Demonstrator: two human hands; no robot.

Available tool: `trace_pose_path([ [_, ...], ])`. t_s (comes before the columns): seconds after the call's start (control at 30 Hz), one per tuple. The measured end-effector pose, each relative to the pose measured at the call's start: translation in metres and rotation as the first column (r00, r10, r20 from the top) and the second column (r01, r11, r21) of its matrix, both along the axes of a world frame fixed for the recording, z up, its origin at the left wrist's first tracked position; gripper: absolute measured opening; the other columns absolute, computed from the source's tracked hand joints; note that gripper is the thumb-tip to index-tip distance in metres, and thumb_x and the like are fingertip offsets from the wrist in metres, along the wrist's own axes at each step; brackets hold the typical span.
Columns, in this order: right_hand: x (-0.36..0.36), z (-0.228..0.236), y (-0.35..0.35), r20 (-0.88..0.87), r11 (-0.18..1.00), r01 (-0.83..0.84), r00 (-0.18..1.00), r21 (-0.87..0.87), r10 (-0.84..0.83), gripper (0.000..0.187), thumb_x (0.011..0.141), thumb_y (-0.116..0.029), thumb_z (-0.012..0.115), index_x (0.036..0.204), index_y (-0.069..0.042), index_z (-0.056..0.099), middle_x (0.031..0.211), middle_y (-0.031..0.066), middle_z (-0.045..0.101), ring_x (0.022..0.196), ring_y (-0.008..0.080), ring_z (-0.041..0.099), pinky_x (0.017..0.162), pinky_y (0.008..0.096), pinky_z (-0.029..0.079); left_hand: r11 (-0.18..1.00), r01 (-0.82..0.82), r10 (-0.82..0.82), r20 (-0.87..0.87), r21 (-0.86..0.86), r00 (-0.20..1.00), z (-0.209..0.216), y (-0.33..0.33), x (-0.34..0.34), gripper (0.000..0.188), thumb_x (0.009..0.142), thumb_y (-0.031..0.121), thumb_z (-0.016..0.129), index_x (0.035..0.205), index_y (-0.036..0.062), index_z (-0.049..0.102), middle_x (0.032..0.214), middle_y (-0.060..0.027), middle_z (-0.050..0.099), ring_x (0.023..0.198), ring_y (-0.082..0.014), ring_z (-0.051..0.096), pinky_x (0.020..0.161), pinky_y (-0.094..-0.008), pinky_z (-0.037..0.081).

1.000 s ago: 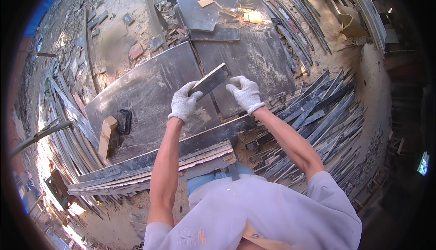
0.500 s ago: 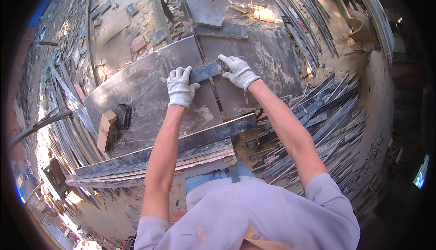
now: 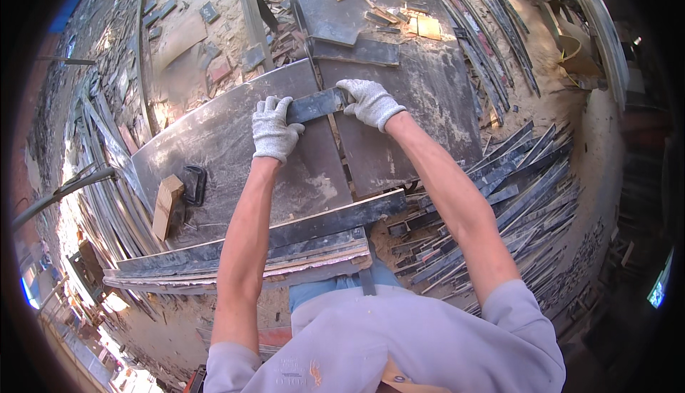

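A short, dark blue-grey board piece [image 3: 312, 107] lies across the gap between two large brown panels. My left hand [image 3: 275, 130], in a grey knitted work glove, has the piece's left end between its fingers and thumb. At the other end my right hand [image 3: 371, 104], gloved alike, is closed on the piece with the fingers curled over its edge. The left panel [image 3: 235, 136] and the right panel [image 3: 421, 118] are scuffed and dusty.
A wooden block [image 3: 168, 206] and a black clamp-like piece [image 3: 193, 184] sit on the left panel. Long stacked strips [image 3: 314, 257] line the near edge. Wood scraps [image 3: 425, 27] lie at the far end. Heaped dark strips [image 3: 528, 186] cover the ground at the right.
The board piece has shifted slightly left along with both hands. My right fingers have curled more closely round its right end.
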State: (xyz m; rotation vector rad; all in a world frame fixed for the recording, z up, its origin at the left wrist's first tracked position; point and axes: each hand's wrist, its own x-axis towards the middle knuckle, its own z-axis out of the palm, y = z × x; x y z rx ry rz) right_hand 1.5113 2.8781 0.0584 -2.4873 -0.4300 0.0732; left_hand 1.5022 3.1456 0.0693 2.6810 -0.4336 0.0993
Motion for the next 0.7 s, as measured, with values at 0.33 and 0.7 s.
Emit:
trace_pose_path([
  [0.33,0.04,0.02,0.01,-0.012,0.991,0.081,0.996,-0.105,-0.083,0.064,0.08,-0.017,0.084,0.138,-0.006,0.06,0.109,0.0205,0.072,0.102,0.0383,0.07,0.088,0.0463,0.055,0.989,-0.151,0.15,0.057,0.013,0.987,-0.003,0.003,0.044,0.067,0.066,0.029,0.092,0.127,0.0109,0.069,0.122,-0.0148,0.062,0.119,-0.0373,0.054,0.102,-0.0478,0.047],
  [0.7,-0.151,0.106,0.026,-0.412,0.775,0.482,0.855,0.409,-0.314,0.062,0.086,-0.056,0.081,0.116,-0.003,0.07,0.091,0.011,0.076,0.084,0.0227,0.072,0.079,0.0395,0.058,0.836,0.341,-0.245,0.264,-0.43,0.933,0.039,-0.034,-0.094,0.076,0.06,0.002,0.083,0.134,0.0091,0.064,0.124,-0.0145,0.063,0.116,-0.0361,0.059,0.099,-0.0464,0.052],
])
